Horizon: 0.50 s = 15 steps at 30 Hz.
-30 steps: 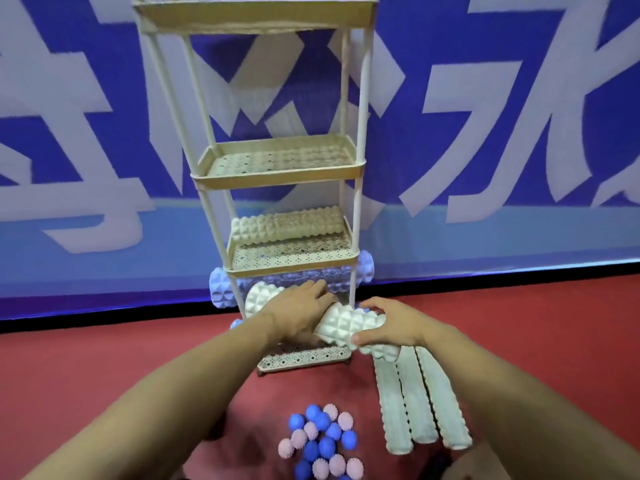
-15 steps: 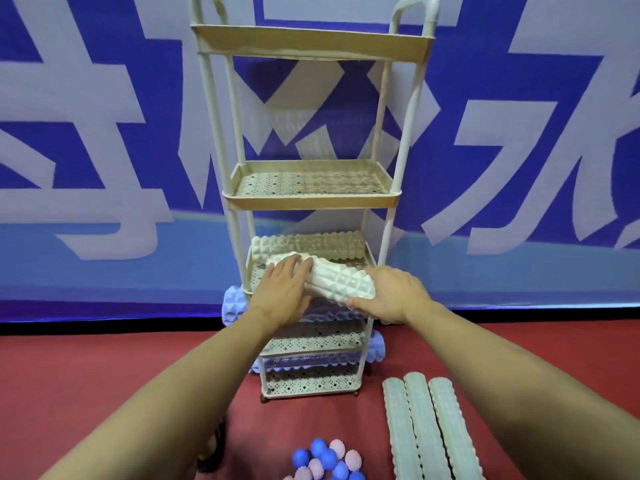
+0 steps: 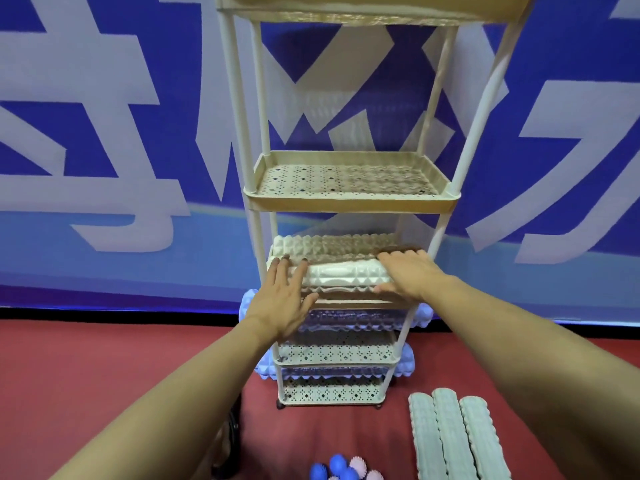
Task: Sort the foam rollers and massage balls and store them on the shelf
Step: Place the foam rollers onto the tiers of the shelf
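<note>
while it lies across the front of the third tier of the tall cream plastic shelf rack [image 3: 349,202], the white ridged foam roller [image 3: 346,274] has a second cream roller [image 3: 332,244] behind it. left hand [image 3: 282,299] presses its left end with straight fingers; right hand [image 3: 408,273] lies flat over its right end. pale rollers [image 3: 453,441] and spiky balls [image 3: 346,469] lie on the red floor [image 3: 86,368].
</note>
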Motion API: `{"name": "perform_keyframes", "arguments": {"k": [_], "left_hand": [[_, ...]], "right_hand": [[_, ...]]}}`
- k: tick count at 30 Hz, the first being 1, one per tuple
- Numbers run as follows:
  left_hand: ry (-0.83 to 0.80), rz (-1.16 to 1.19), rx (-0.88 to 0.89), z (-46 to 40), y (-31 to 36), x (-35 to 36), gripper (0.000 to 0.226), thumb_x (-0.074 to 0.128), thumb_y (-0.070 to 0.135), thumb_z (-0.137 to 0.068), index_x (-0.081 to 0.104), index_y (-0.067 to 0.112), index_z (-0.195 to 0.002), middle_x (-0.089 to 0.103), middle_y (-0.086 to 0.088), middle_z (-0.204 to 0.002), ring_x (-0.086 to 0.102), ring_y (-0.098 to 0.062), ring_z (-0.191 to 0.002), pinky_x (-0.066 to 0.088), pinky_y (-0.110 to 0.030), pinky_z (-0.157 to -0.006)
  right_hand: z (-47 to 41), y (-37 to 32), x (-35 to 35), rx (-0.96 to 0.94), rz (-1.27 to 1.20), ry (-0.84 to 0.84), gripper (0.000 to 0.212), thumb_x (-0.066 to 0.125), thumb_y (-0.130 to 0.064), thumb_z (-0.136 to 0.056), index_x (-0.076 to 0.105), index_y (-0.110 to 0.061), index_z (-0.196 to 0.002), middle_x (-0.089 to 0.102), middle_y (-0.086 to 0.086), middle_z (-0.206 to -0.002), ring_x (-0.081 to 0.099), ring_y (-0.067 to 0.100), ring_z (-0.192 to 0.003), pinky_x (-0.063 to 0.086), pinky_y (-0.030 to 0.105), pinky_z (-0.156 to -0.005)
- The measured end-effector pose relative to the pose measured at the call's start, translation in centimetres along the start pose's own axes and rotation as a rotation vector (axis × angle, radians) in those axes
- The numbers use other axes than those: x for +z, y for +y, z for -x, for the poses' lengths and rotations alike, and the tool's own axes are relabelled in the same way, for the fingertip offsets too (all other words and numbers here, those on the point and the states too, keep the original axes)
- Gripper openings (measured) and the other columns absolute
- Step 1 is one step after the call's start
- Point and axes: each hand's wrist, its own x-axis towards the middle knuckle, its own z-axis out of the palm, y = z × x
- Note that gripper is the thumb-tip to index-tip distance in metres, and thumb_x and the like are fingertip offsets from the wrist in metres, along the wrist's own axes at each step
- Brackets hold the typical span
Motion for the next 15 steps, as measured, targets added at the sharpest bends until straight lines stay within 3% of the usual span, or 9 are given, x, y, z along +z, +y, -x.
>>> {"name": "perform_keyframes", "arguments": {"k": [2,5,11,15], "left_hand": [[-0.037,-0.028,-0.004,-0.4,-0.7,0.8,0.074,0.013,0.058,-0.102,0.007,0.011,-0.159,0.011,-0.026,-0.161,0.0,-0.038,-0.151,0.004,-0.044,-0.125],[-0.079,-0.179,0.07,-1.4,-2.3,2.8,0.092,-0.02,0.064,-0.089,0.001,0.009,-0.159,0.005,-0.027,-0.163,-0.005,-0.045,-0.15,0.005,-0.051,-0.124],[-0.073,-0.126,0.059,-1.7,-3.6,2.4,0.093,-0.013,0.073,-0.084,-0.009,0.019,-0.159,-0.002,-0.02,-0.166,-0.008,-0.033,-0.154,0.006,-0.046,-0.125],[-0.106,-0.195,0.065,-1.3,-3.9,2.3,0.101,-0.032,0.071,-0.079,-0.012,0.012,-0.158,0.001,-0.023,-0.165,-0.009,-0.037,-0.153,0.003,-0.048,-0.124]], "right_hand": [[-0.6,0.1,0.8,0.002,0.025,-0.041,0.059,0.053,-0.062,-0.094,0.046,-0.019,-0.134,0.058,0.009,-0.132,0.055,0.034,-0.12,0.04,0.044,-0.096],[-1.3,-0.3,2.3,0.022,0.082,-0.086,0.061,0.046,-0.061,-0.097,0.042,-0.019,-0.141,0.055,0.008,-0.138,0.055,0.031,-0.124,0.043,0.044,-0.098],[-1.2,-1.2,2.7,0.062,0.091,-0.032,0.06,0.043,-0.055,-0.1,0.036,-0.02,-0.148,0.052,0.007,-0.142,0.054,0.031,-0.126,0.043,0.042,-0.099],[-0.3,-2.0,3.2,0.017,0.139,0.095,0.053,0.045,-0.052,-0.101,0.044,-0.017,-0.14,0.058,0.007,-0.132,0.056,0.029,-0.121,0.041,0.039,-0.095]]}}
